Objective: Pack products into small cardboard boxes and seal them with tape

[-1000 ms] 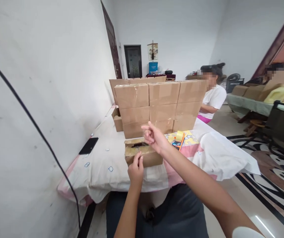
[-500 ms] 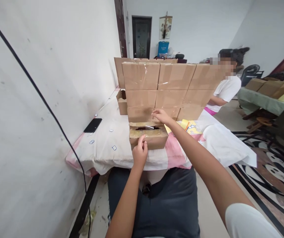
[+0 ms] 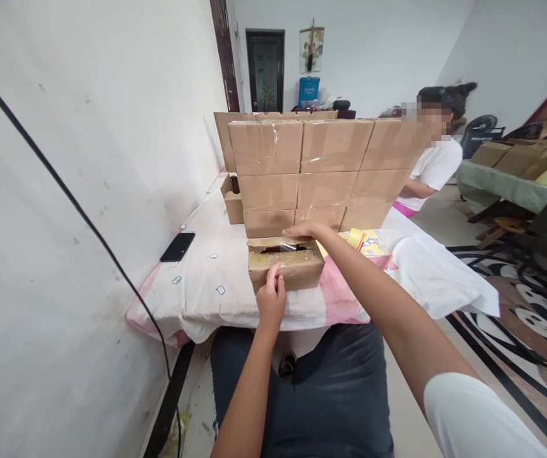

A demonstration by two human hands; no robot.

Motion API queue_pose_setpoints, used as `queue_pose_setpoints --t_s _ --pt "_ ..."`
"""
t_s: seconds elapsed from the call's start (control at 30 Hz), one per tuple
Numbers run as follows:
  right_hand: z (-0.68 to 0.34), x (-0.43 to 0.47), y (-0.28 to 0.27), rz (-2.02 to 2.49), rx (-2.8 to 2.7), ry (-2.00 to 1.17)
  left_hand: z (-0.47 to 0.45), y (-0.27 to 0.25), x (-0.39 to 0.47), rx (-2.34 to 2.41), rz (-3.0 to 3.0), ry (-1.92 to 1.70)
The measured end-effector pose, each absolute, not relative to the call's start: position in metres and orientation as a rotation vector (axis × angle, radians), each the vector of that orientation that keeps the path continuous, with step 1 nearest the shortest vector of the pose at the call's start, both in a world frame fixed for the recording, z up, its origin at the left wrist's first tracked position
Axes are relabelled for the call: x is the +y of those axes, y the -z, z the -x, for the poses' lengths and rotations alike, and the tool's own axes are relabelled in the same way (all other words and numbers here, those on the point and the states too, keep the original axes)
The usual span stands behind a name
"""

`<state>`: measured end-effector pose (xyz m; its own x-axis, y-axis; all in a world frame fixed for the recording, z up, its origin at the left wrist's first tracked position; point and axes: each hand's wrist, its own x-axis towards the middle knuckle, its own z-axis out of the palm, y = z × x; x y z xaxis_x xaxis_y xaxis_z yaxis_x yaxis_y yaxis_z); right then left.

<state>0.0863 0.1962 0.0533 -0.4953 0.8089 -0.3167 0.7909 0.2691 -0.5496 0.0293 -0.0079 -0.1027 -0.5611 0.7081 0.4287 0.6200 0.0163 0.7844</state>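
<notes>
A small cardboard box (image 3: 297, 277) sits near the table's front edge, with yellowish tape on its top flaps and a dark gap between them. At its front face, my left hand (image 3: 272, 294) has the index finger up at the top edge and the other fingers curled, closed on the box. My right hand (image 3: 304, 230) reaches over the far side of the box, fingers stretched out to the left and lying low by the rear flap; part of the fingers is hard to make out. Clear tape glints over the gap.
Stacked, taped cartons (image 3: 297, 149) form a wall just behind the box. Left are a black phone (image 3: 177, 247) and an open carton (image 3: 233, 202); right, a yellow tape roll (image 3: 355, 238). A co-worker (image 3: 438, 162) is beyond the stack. A cable (image 3: 87, 213) hangs along the left wall.
My right hand has come down from above the rear flap to lie lower, close against the box's far side. My left hand keeps its place on the front. The view has shifted slightly.
</notes>
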Motion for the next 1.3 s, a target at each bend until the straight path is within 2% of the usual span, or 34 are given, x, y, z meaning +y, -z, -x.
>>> queue_pose_setpoints --t_s 0.37,0.57,0.67,0.8,1.0,1.13,1.3 --pt "-0.083 0.199 -0.045 1.242 -2.538 -1.18 -0.028 0.104 -0.008 2.181 -1.463 -1.585" --pt "-0.104 0.186 -0.06 0.812 -2.659 -1.195 -0.028 0.107 -0.008 2.194 -1.472 -1.568" --pt "-0.11 0.182 -0.064 0.446 -2.892 -1.016 -0.028 0.109 -0.007 2.198 -1.48 -1.564" --pt "-0.108 0.177 -0.065 0.357 -3.207 -0.667 -0.028 0.113 -0.004 2.219 -1.48 -1.57" --pt "-0.099 0.163 -0.089 0.061 -3.293 -0.036 -0.029 0.119 -0.003 2.242 -1.507 -1.604" --pt "-0.092 0.156 -0.11 0.073 -3.361 0.329 -0.028 0.121 -0.004 2.268 -1.538 -1.61" --pt "-0.082 0.154 -0.125 0.231 -3.562 0.415 -0.027 0.121 -0.002 2.246 -1.57 -1.664"
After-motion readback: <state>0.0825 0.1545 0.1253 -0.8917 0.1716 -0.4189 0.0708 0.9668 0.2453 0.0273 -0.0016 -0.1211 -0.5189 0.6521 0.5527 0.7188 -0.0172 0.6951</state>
